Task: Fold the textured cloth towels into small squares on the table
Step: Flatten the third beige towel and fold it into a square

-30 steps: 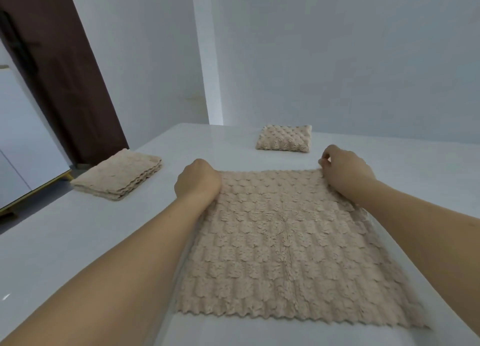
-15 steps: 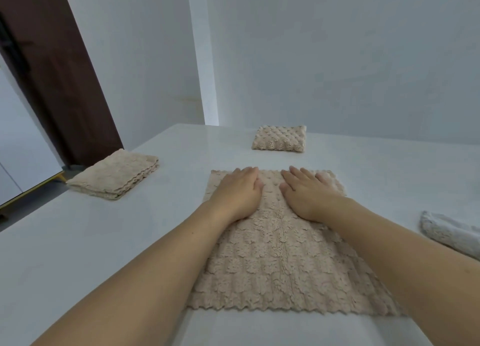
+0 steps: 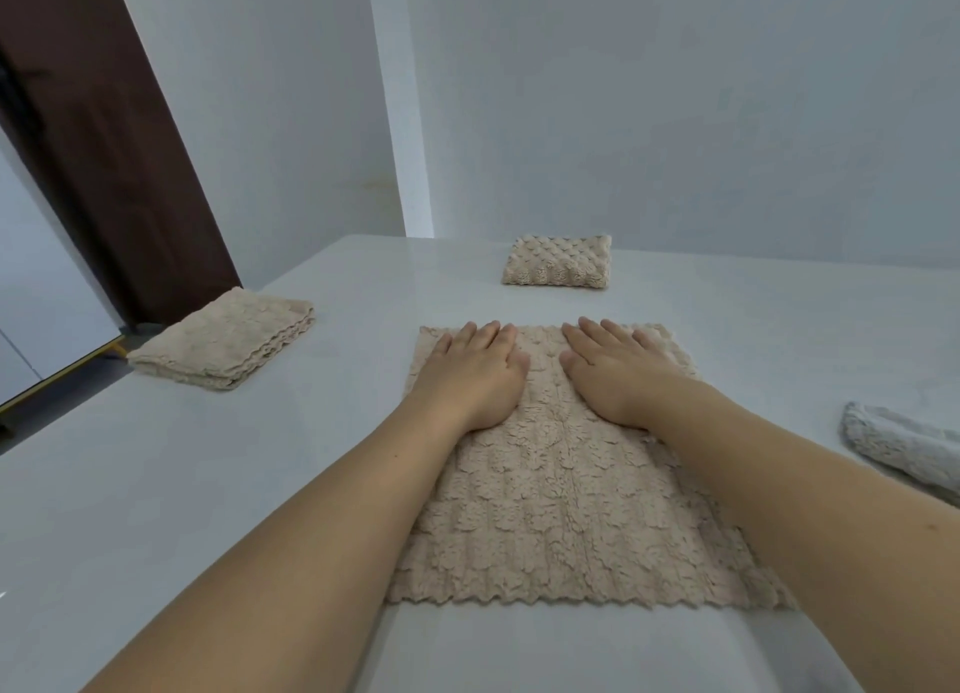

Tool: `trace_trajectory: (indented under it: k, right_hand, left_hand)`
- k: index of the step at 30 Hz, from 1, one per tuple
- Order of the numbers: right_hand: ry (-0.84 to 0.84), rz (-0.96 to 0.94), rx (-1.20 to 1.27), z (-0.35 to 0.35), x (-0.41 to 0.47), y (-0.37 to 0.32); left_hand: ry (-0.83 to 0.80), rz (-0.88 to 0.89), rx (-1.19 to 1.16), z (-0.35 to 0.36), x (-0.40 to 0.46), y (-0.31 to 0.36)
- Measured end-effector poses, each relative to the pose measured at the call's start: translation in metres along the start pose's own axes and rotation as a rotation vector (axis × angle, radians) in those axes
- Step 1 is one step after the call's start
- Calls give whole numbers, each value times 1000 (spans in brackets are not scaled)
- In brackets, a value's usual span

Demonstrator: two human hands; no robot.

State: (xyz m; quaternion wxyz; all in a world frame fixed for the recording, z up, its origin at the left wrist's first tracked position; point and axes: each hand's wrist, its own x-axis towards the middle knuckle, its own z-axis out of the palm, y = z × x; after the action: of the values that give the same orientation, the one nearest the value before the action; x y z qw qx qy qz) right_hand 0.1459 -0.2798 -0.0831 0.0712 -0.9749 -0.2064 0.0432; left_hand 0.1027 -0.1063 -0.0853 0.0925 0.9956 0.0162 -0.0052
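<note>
A beige textured towel lies spread flat on the white table right in front of me. My left hand and my right hand rest palm down side by side on its far half, fingers straight and pointing away from me. A small folded beige towel sits farther back at the centre. To the left lies a stack of beige towels near the table's edge.
A grey cloth lies at the right edge of view. A dark brown door stands behind the table's left corner. White walls close off the far side of the table.
My hands let go of the towel's far corners, came together at its middle and flattened onto it. Since half a second ago they have slid slightly toward the far edge.
</note>
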Motion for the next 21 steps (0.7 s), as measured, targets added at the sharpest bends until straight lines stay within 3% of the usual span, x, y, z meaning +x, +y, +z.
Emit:
trace_trajectory:
  k: [16,21]
  right_hand:
    - [-15,197,-17,-11,-18,51]
    - [92,61,-68,-26,-36,12]
  left_hand:
    - [-46,-110,35,-13,-18,-49]
    - [96,-12,22,-31,-34,-13]
